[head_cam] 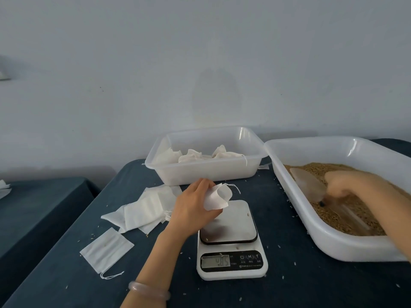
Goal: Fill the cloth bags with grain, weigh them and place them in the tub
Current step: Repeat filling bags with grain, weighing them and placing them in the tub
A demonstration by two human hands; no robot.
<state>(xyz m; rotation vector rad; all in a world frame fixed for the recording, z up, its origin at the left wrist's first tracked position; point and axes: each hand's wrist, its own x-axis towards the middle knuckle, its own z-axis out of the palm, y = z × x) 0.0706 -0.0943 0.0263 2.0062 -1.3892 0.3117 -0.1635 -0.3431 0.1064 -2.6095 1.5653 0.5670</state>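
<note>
Pale wall (pixel 200 52) fills the upper half of the frame. Below it a bench (pixel 289 281) under dark blue cloth runs across the lower half, strewn with loose kernels.

At right sits a big white grain tub (pixel 333 247), its grain (pixel 333 218) lying low inside. At centre, against the wall, a smaller tub (pixel 206 172) holds filled bags (pixel 193 155). Just below it stands a white scale (pixel 231 274) with a bare steel plate; its lit display is too blurred to read. Empty bags (pixel 144 210) lie heaped left of the scale, one more lying apart at lower left.

The left hand (pixel 193 205) pinches an open bag (pixel 216 196) above the far left edge of the scale plate. The right hand (pixel 347 185), blurred, grips a clear scoop (pixel 309 185) down in the grain. A pale bracelet (pixel 149 291) circles the left wrist.
</note>
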